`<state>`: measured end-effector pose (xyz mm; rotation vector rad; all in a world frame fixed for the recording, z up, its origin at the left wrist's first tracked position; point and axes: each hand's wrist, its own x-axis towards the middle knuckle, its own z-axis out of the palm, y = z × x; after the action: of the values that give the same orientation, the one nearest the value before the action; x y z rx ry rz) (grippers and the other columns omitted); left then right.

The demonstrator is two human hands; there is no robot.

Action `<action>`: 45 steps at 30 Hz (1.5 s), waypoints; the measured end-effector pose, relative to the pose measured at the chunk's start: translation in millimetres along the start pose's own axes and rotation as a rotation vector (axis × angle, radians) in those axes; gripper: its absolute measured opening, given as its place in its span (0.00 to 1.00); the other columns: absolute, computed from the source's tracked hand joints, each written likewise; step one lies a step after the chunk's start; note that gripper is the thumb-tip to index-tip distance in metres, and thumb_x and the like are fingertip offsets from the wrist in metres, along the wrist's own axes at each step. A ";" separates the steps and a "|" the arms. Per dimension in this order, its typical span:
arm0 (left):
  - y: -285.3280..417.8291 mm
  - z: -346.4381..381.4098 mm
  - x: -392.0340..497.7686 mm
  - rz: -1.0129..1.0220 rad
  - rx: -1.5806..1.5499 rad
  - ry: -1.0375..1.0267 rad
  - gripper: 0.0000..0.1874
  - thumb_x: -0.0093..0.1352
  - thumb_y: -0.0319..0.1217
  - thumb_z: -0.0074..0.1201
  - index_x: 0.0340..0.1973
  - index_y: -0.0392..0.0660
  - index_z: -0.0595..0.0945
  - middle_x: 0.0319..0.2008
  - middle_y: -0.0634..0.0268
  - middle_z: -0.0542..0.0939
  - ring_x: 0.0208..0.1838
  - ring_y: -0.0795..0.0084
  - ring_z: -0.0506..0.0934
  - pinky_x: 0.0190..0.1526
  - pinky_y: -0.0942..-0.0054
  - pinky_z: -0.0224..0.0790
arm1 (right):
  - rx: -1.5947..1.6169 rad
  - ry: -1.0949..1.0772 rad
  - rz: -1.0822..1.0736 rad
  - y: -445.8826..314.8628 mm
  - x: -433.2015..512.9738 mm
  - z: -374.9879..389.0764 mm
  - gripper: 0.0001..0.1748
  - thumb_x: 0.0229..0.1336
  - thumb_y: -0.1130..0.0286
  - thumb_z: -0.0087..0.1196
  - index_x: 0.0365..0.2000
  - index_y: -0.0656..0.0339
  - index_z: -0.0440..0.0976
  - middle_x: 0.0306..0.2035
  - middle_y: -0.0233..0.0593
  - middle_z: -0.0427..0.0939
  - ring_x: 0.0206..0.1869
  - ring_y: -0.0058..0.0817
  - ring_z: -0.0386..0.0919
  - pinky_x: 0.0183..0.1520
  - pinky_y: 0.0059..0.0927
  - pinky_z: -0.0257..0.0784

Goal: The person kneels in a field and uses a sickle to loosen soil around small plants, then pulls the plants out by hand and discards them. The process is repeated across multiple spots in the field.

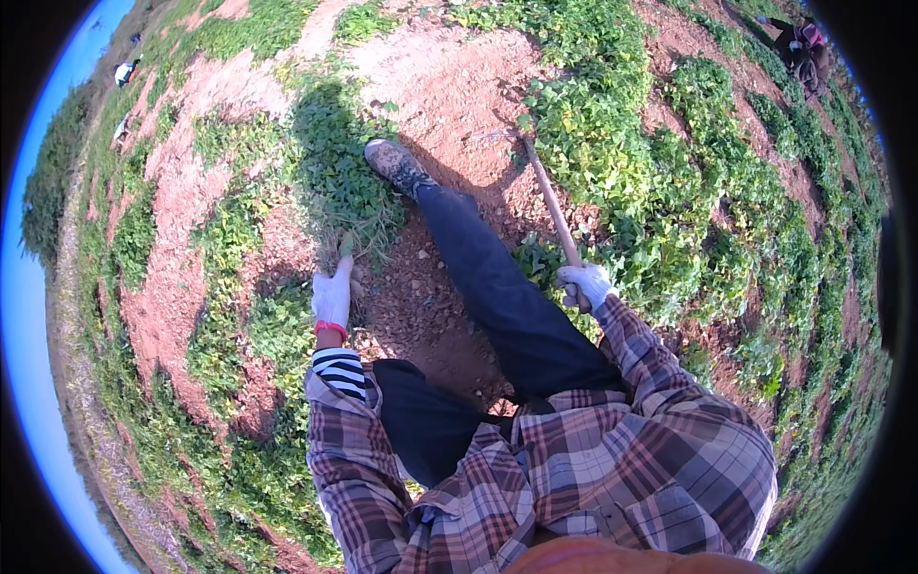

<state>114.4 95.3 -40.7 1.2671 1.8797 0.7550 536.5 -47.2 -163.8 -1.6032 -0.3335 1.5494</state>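
Observation:
My left hand [332, 295], in a white knit glove with a pink band at the wrist, grips the near end of a clump of leafy green vines [333, 136]. Pale stems gather by its fingers, which are partly hidden and blurred. In a similar glove, my right hand [584, 285] is closed around the lower end of a wooden handle [551, 197]. This handle slants up and away to a thin metal head [495, 135], which points left over bare soil at the edge of the vines; its exact kind is unclear.
My outstretched leg [488, 280] ends in a muddy shoe [393, 163] beside the vine clump. Loose reddish soil [437, 308] lies between my legs. Dense vine rows [645, 186] spread to the right. Another person [803, 54] is far off at upper right; a white-topped figure [125, 72] shows at upper left.

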 end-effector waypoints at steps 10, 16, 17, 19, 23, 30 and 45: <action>21.1 4.0 -17.7 -0.065 0.258 0.006 0.32 0.64 0.55 0.58 0.36 0.31 0.80 0.24 0.60 0.85 0.34 0.65 0.81 0.45 0.69 0.71 | -0.222 0.196 -0.232 -72.5 -22.4 27.3 0.15 0.55 0.72 0.63 0.39 0.67 0.70 0.21 0.33 0.74 0.17 0.19 0.72 0.17 0.24 0.68; 17.8 6.0 -12.6 -0.056 0.278 -0.054 0.31 0.65 0.54 0.58 0.35 0.31 0.81 0.23 0.59 0.85 0.34 0.64 0.81 0.45 0.67 0.71 | -0.563 0.385 -0.371 -52.1 39.5 13.1 0.25 0.55 0.57 0.59 0.49 0.62 0.70 0.31 0.45 0.81 0.31 0.39 0.82 0.37 0.39 0.76; 10.8 2.9 -9.1 -0.057 0.256 -0.077 0.31 0.65 0.54 0.57 0.35 0.32 0.81 0.23 0.59 0.85 0.34 0.64 0.81 0.45 0.66 0.70 | -0.720 0.395 -0.313 -46.7 39.9 10.4 0.26 0.55 0.56 0.58 0.50 0.61 0.70 0.34 0.47 0.82 0.35 0.42 0.82 0.41 0.41 0.76; 24.4 5.7 -19.1 -0.033 0.311 -0.019 0.29 0.66 0.53 0.57 0.32 0.33 0.82 0.22 0.59 0.84 0.33 0.65 0.80 0.44 0.67 0.70 | -1.041 0.439 -0.191 -32.4 25.6 0.5 0.28 0.55 0.55 0.56 0.52 0.60 0.69 0.39 0.51 0.83 0.43 0.49 0.82 0.48 0.45 0.75; 8.0 2.7 -9.8 -0.040 0.240 -0.045 0.26 0.67 0.52 0.55 0.31 0.36 0.84 0.21 0.60 0.84 0.30 0.66 0.80 0.43 0.68 0.70 | -0.537 0.178 -0.057 -21.6 -27.6 -16.0 0.23 0.52 0.64 0.61 0.46 0.68 0.72 0.29 0.43 0.82 0.24 0.30 0.80 0.28 0.34 0.78; -18.9 5.5 9.1 -0.005 0.241 -0.016 0.27 0.67 0.51 0.56 0.32 0.34 0.85 0.20 0.61 0.84 0.29 0.68 0.82 0.42 0.70 0.72 | -0.441 0.280 -0.185 -27.2 -45.4 -21.4 0.23 0.49 0.66 0.65 0.44 0.69 0.74 0.21 0.33 0.76 0.17 0.20 0.74 0.20 0.26 0.73; -20.7 4.1 14.7 -0.007 0.315 -0.014 0.23 0.68 0.47 0.57 0.31 0.35 0.83 0.23 0.60 0.84 0.23 0.71 0.80 0.34 0.72 0.72 | -0.904 0.379 -0.108 9.2 53.4 -23.0 0.27 0.53 0.56 0.58 0.51 0.60 0.74 0.34 0.46 0.83 0.36 0.39 0.84 0.42 0.39 0.79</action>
<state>103.8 102.3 -63.0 1.4515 2.0465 0.4548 564.5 -23.8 -210.0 -2.4563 -0.9803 1.0018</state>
